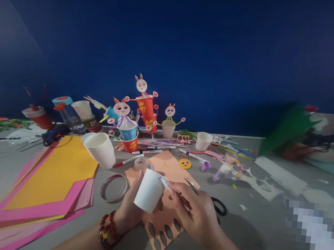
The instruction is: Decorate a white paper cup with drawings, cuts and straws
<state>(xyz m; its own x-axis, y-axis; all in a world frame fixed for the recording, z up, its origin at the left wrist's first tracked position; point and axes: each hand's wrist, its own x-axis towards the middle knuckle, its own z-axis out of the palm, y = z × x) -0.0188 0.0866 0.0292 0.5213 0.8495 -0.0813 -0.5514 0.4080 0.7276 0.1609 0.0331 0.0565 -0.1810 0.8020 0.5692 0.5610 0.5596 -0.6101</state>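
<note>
A white paper cup (149, 191) is held tilted over the table by my left hand (131, 204), its fingers wrapped round the side and behind it. My right hand (198, 208) pinches a slim, whitish pen-like tool (164, 181) whose tip is at the cup's upper right edge. Whether the tip touches the cup, I cannot tell. Below both hands lies a sheet of orange paper (165, 164) with several leaf-shaped holes near its front edge. Scissors (219, 206) lie partly hidden behind my right hand. A yellow rabbit-face cutout (185, 162) rests at the sheet's far right.
Coloured paper sheets (57, 177) are piled on the left. A tape roll (114, 188) and a stack of white cups (100, 150) stand beside them. Behind are rabbit-faced cup figures (129, 131), markers (129, 161) and a glue stick (220, 173). Paper scraps (263, 187) lie right.
</note>
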